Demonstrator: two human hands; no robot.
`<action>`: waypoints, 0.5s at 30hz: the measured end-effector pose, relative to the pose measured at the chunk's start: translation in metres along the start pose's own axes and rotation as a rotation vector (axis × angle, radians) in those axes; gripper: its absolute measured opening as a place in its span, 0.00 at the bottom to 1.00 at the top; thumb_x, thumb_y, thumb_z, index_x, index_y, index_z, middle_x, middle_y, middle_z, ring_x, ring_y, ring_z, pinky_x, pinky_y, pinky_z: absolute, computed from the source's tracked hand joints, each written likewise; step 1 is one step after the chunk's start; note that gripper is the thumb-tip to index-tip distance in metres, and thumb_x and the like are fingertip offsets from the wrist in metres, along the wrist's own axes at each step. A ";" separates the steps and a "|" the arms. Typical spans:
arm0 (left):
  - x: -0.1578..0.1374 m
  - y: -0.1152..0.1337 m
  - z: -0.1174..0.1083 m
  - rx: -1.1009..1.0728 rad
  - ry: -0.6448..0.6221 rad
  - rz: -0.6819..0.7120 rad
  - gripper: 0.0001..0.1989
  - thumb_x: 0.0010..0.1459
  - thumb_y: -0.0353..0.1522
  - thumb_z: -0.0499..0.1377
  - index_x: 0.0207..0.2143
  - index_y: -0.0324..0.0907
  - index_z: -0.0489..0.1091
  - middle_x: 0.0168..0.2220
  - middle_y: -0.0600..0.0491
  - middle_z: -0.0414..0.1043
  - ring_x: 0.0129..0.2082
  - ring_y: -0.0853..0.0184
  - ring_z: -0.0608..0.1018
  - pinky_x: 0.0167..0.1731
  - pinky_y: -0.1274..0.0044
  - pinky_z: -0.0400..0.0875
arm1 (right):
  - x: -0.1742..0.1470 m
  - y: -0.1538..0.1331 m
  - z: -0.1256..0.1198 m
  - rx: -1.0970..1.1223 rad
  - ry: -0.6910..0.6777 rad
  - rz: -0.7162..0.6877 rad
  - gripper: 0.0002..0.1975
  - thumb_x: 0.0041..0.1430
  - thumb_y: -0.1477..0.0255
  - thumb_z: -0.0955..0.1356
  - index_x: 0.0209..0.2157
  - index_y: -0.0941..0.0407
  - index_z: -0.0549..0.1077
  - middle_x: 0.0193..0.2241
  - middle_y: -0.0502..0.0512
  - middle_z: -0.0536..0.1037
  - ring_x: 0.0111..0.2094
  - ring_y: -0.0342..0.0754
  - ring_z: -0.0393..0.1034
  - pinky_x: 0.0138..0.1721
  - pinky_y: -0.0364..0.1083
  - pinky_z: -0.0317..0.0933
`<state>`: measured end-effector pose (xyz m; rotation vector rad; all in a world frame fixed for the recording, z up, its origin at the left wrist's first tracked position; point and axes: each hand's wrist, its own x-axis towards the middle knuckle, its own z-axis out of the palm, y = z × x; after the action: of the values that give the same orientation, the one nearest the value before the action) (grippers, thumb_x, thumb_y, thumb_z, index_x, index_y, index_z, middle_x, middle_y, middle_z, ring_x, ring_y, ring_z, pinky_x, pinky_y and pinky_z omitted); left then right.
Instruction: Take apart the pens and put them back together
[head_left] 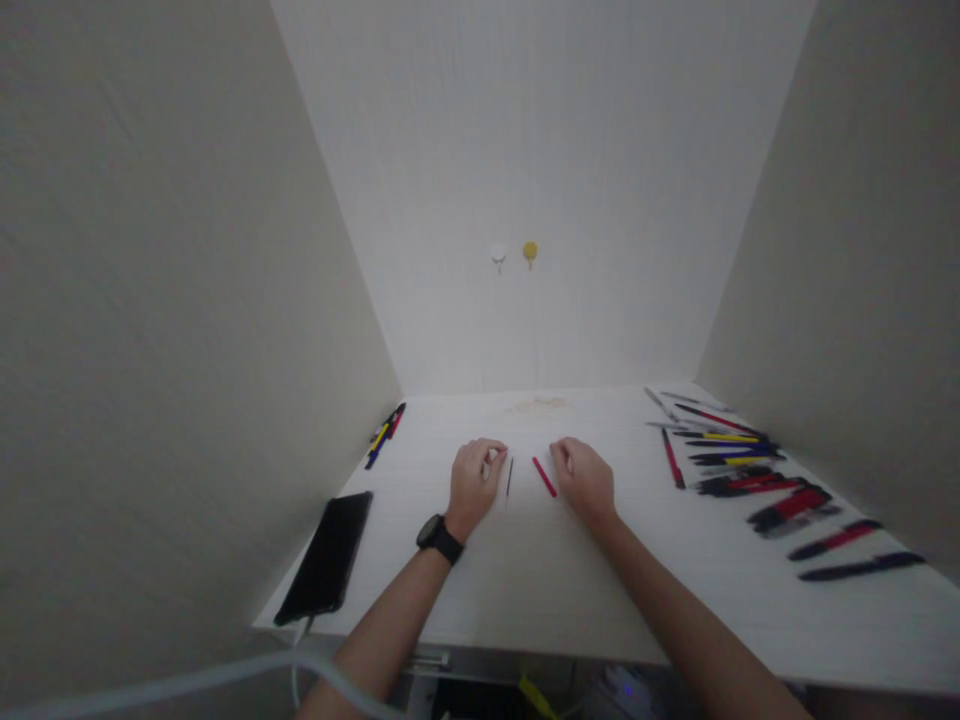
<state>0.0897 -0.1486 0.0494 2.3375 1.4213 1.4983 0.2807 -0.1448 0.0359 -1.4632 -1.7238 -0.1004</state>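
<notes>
Black phone [326, 557] lies flat near the tabletop's [525, 570] front-left corner, cable hanging off the front edge — parked out of the work zone, probably charging. A small cluster of pens [385, 434] sits against the left edge toward the back, looks like a sorted pile. Left hand [475, 478], black watch [439, 538] on the wrist, rests mid-tabletop with fingers curled narrow, thumb and fingertips pinched on something tiny and pale; can't tell what it is. Just right of it, a thin dark refill-like stick [509, 476] lies loose on the surface, close to the hand but apart. Next, a red pen piece [544, 477] lies slanted between the two hands, near the right hand [584, 478] but apart. Right hand is loosely curled, knuckles up, fingertips down on the surface; whether it grips anything is hidden. Parts lie in the gap so both hands reach them. Along the right edge many pens [750, 470] are spread in a rough row, red, blue, yellow, black, laid out singly like stock. Two small hooks [514, 253] on the back wall.
</notes>
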 end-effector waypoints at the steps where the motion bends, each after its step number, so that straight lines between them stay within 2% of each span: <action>1: 0.000 -0.001 0.000 0.013 0.027 -0.020 0.07 0.62 0.33 0.53 0.35 0.42 0.69 0.31 0.53 0.71 0.31 0.67 0.70 0.36 0.74 0.63 | -0.001 0.000 0.002 -0.068 -0.016 -0.071 0.15 0.64 0.66 0.59 0.28 0.56 0.71 0.27 0.56 0.74 0.31 0.48 0.65 0.32 0.45 0.52; 4: 0.002 -0.002 -0.001 0.060 0.080 -0.057 0.07 0.62 0.33 0.51 0.35 0.42 0.68 0.31 0.53 0.71 0.31 0.67 0.69 0.36 0.74 0.63 | -0.005 0.000 0.007 -0.212 -0.099 -0.214 0.10 0.60 0.67 0.64 0.29 0.57 0.73 0.30 0.59 0.74 0.36 0.52 0.64 0.37 0.48 0.52; 7: 0.003 -0.002 -0.002 0.099 0.100 -0.060 0.08 0.62 0.33 0.51 0.36 0.42 0.68 0.32 0.53 0.71 0.30 0.67 0.69 0.35 0.74 0.63 | -0.007 0.001 0.010 -0.252 -0.188 -0.260 0.07 0.57 0.69 0.66 0.29 0.57 0.73 0.32 0.60 0.74 0.37 0.53 0.63 0.37 0.49 0.52; 15: 0.003 -0.003 -0.001 0.145 0.070 -0.048 0.09 0.63 0.33 0.50 0.35 0.42 0.68 0.33 0.52 0.72 0.33 0.65 0.70 0.36 0.73 0.62 | -0.004 -0.003 0.006 -0.116 -0.220 -0.209 0.06 0.60 0.77 0.63 0.31 0.58 0.71 0.32 0.57 0.75 0.35 0.51 0.63 0.37 0.48 0.51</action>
<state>0.0872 -0.1454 0.0512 2.3326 1.6434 1.5275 0.2748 -0.1457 0.0314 -1.4144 -2.0783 -0.1578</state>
